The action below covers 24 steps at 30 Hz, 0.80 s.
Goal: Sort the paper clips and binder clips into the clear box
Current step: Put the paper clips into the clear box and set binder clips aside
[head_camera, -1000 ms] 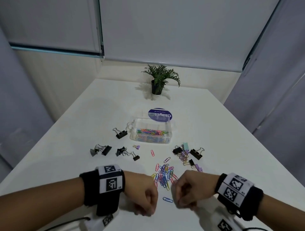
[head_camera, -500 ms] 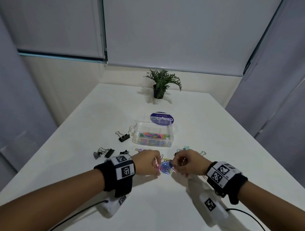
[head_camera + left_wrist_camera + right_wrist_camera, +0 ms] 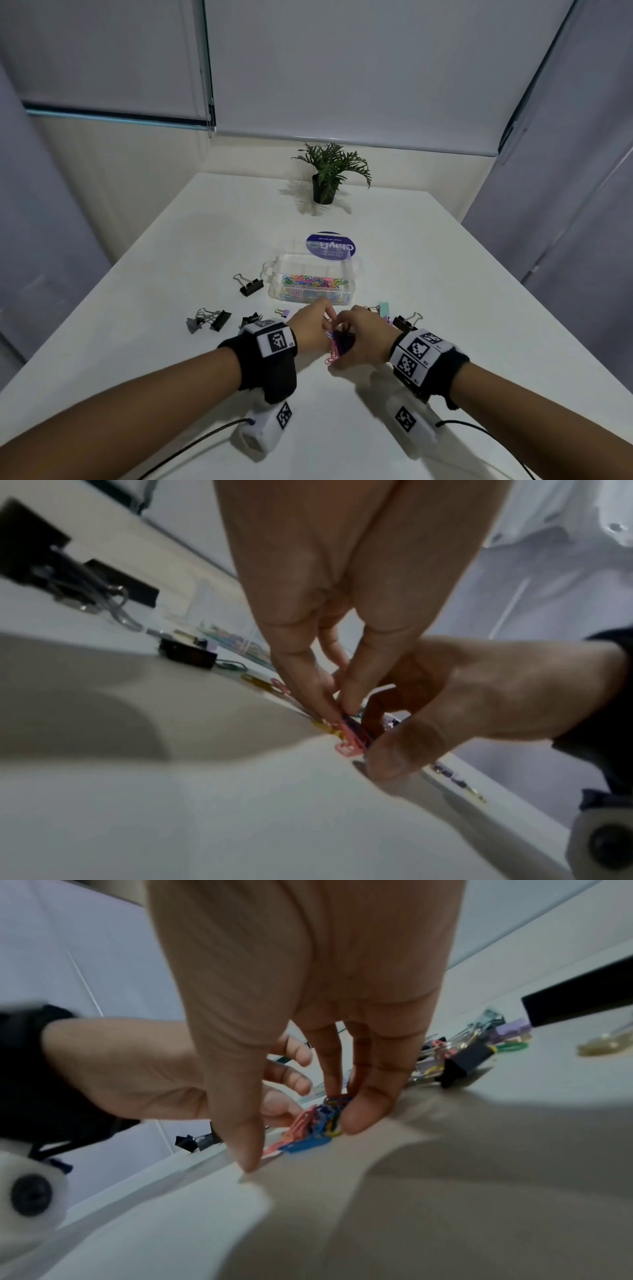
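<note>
A heap of coloured paper clips lies on the white table between my two hands. My left hand pinches the heap's left side with its fingertips. From the right, my right hand curls round the heap, thumb on the table and fingers on the far side of the clips. Just beyond the hands stands the clear box, lid off, with many coloured paper clips inside. Black binder clips lie loose to the left.
The box lid with a purple label lies behind the box. More black binder clips lie at the left, and black, purple and mint ones at the right. A potted plant stands at the far end.
Both hands moved forward from the near table edge, where they were fists, to the paper clip pile and closed in on it from both sides, bunching it together.
</note>
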Available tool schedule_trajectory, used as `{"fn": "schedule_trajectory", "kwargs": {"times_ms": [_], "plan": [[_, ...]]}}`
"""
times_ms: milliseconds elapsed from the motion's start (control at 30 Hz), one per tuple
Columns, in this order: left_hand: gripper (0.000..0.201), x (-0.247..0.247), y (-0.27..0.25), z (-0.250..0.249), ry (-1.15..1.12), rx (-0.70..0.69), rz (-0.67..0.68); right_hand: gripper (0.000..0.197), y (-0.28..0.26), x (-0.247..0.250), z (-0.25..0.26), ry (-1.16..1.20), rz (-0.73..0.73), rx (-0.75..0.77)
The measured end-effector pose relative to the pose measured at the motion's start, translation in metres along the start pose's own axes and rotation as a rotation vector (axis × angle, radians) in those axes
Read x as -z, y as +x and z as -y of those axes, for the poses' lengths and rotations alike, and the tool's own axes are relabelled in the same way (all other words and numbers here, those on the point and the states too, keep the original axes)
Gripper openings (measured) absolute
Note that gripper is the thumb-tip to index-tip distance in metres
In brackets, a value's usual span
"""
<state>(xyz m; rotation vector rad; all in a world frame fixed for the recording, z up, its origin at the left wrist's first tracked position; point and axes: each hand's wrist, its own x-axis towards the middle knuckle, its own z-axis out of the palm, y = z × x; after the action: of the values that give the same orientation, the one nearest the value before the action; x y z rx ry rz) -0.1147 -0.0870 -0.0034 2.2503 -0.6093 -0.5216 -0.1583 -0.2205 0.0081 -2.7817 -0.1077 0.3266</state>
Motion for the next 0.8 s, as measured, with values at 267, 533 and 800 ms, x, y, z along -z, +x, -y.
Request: {"fn": "schedule_trajectory", "kwargs": {"times_ms": [267, 533, 800], "plan": [[0.048, 0.02, 0.001, 0.01, 0.283, -0.016, -0.002, 0.028, 0.001, 0.003, 0.007, 0.019, 0.047, 0.082], [0.053, 0.009, -0.005, 0.004, 0.524, -0.077, 0.164, 0.013, 0.004, -0.003, 0.012, -0.07, 0.106, 0.052], [0.076, 0.007, -0.022, 0.002, 0.585, -0.204, 0.274, 0.028, 0.023, 0.029, -0.007, 0.101, 0.01, -0.105]]}}
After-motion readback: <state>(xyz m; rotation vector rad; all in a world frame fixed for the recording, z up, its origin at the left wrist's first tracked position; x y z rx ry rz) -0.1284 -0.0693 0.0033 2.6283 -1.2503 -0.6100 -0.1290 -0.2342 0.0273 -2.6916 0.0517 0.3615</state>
